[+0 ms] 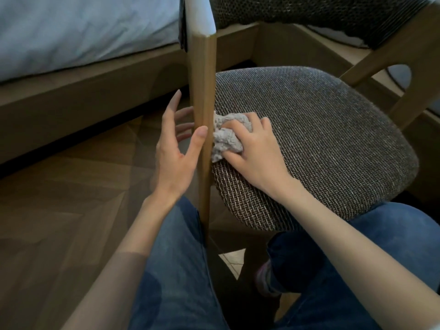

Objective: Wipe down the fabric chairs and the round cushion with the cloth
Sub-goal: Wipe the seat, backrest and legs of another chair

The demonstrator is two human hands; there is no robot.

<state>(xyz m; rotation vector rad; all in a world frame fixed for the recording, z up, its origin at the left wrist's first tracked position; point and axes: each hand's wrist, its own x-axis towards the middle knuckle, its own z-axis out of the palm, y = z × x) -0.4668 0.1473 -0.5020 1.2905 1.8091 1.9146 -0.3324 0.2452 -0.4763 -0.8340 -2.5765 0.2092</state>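
A wooden chair fills the right half of the view, with a brown-grey woven fabric seat (321, 144) and a woven backrest (309, 13) at the top. My right hand (257, 151) grips a crumpled grey cloth (226, 139) and presses it on the seat's left edge, next to the chair's upright wooden post (202, 110). Just left of that post is my left hand (173, 151), fingers straight and spread, thumb touching the post and the other fingers partly hidden behind it. No round cushion is in view.
A bed with a pale blue cover (83, 32) on a wooden frame (95, 98) runs along the upper left. Dark herringbone wood floor (71, 198) lies at the left. My knees in blue jeans (178, 270) sit under the seat's near edge.
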